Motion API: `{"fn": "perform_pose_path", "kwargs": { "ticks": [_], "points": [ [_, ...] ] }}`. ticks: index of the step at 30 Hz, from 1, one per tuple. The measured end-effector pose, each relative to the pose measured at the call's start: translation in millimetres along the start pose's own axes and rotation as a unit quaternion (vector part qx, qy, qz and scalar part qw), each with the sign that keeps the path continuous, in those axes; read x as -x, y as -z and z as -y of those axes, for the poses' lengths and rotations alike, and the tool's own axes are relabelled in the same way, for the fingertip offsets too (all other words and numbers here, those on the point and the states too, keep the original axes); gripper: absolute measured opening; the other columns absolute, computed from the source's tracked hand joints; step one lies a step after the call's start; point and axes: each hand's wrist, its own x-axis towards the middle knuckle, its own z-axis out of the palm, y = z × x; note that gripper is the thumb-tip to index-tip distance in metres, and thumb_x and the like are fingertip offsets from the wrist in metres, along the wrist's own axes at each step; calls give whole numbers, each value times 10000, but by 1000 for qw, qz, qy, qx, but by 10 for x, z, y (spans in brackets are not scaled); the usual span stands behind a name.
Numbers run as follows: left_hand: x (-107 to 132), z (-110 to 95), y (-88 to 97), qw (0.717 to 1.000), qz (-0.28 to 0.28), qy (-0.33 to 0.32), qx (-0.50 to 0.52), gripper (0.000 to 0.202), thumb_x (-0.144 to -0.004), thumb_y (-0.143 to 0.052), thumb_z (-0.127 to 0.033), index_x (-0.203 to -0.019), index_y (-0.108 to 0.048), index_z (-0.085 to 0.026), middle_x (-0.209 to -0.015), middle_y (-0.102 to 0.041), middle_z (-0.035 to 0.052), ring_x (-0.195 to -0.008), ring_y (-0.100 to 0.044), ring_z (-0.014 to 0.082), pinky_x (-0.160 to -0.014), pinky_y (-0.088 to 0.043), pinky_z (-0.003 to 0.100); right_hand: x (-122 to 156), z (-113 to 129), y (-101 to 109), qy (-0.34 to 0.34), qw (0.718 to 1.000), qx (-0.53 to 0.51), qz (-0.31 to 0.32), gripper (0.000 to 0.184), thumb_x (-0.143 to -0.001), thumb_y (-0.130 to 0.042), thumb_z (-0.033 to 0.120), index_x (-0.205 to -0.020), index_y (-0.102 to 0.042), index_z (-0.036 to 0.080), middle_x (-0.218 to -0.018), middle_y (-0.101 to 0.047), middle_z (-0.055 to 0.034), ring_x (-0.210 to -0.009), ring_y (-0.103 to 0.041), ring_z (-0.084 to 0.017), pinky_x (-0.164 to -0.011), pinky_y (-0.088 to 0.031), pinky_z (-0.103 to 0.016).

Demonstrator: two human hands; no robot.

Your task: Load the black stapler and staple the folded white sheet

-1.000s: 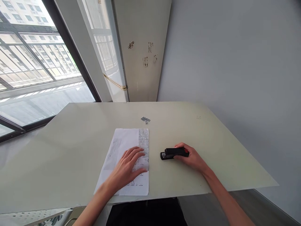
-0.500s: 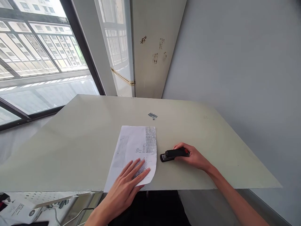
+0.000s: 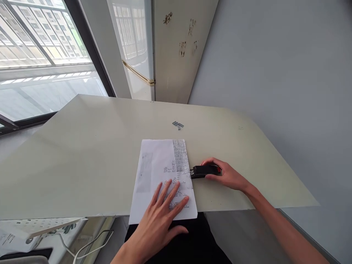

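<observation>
Printed paper (image 3: 158, 157) lies on the table, its near end reaching the front edge; whether it is one sheet or several I cannot tell. My left hand (image 3: 162, 214) rests flat on its lower part with the fingers spread. At the right side of the paper, my right hand (image 3: 225, 175) is closed around a black stapler (image 3: 205, 170) with a red mark at its rear. The stapler lies low on the table, and its front tip meets the paper's right edge, partly hidden there. Beyond the paper sits a small group of staple strips (image 3: 178, 125).
The pale table (image 3: 90, 157) stretches out to both sides. A fridge (image 3: 176, 77) with a worn side stands behind it, a grey wall (image 3: 275, 73) runs along the right, and a window (image 3: 41, 47) is at left. Cables (image 3: 92, 244) hang below the front edge at left.
The paper has shifted right under my left hand, so its right edge now meets the stapler's front. My right hand still grips the stapler. The camera view has tilted down a little.
</observation>
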Motion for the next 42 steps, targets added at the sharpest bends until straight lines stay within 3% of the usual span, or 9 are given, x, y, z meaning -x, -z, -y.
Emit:
{"fn": "perform_pose_path", "kwargs": {
  "ticks": [2, 5, 8, 11, 17, 22, 27, 34, 42],
  "points": [
    [-80, 143, 68, 1000, 2, 0, 25, 826, -937, -642, -669, -1645, -340, -368, -1742, -227, 62, -1589, -214, 417, -1226, -338, 675, -24, 67, 29, 2, 1000, -7, -11, 412, -929, -690, 577, -1232, -669, 298, -1319, -706, -78, -1213, -657, -305, -1043, -531, -459],
    [-268, 441, 158, 1000, -13, 7, 27, 641, -1016, -593, -573, -1603, -429, -372, -1737, -255, 40, -1596, -216, 391, -1260, -272, 658, -100, 185, -2, -16, 997, 13, -81, 452, -1012, -512, 650, -1264, -653, 302, -1379, -673, -85, -1268, -627, -304, -1079, -507, -476],
    [-467, 624, 162, 997, 0, -59, 58, 631, -1020, -605, -551, -1602, -426, -387, -1750, -208, 24, -1604, -183, 386, -1279, -225, 637, -212, 323, -111, -28, 991, 58, -120, 501, -1049, -388, 673, -1293, -643, 318, -1400, -657, -76, -1314, -593, -313, -1107, -474, -501],
    [-588, 588, 105, 992, 10, -97, 75, 658, -1005, -616, -576, -1605, -418, -394, -1748, -214, 19, -1604, -166, 394, -1285, -165, 656, -334, 452, -225, -22, 989, 93, -116, 539, -1060, -327, 682, -1331, -632, 331, -1425, -640, -67, -1373, -545, -323, -1135, -441, -525],
    [-587, 398, 86, 991, 33, -103, 82, 656, -1000, -617, -586, -1599, -422, -400, -1741, -243, 18, -1605, -152, 408, -1266, -114, 713, -536, 559, -338, 19, 987, 124, -104, 568, -1052, -291, 711, -1328, -642, 359, -1408, -654, -28, -1391, -529, -324, -1155, -418, -531],
    [-614, 440, 95, 988, 38, -108, 99, 664, -1018, -581, -593, -1614, -400, -363, -1751, -206, 38, -1611, -143, 387, -1284, -155, 657, -577, 587, -368, -17, 988, 130, -81, 608, -1050, -271, 721, -1371, -623, 343, -1479, -611, -33, -1423, -506, -345, -1180, -389, -559],
    [-706, 492, 19, 988, 20, -103, 111, 704, -1002, -600, -611, -1616, -388, -339, -1751, -211, 56, -1610, -137, 384, -1288, -155, 648, -567, 579, -376, 0, 990, 119, -80, 606, -1043, -283, 731, -1385, -618, 360, -1500, -589, -26, -1437, -494, -338, -1198, -381, -556],
    [-694, 523, -18, 986, 18, -133, 97, 662, -1017, -573, -610, -1587, -443, -299, -1752, -196, 74, -1612, -123, 383, -1291, -151, 645, -599, 635, -415, -50, 987, 143, -59, 625, -1042, -277, 733, -1424, -596, 355, -1590, -520, -23, -1482, -450, -372, -1226, -325, -614],
    [-714, 522, -35, 989, 25, -137, 58, 687, -1027, -494, -660, -1589, -453, -266, -1754, -163, 87, -1613, -88, 369, -1315, -122, 602, -565, 808, -460, -97, 975, 194, -34, 680, -1048, -195, 724, -1515, -514, 347, -1661, -442, -2, -1511, -425, -343, -1258, -307, -577]
  ]
}}
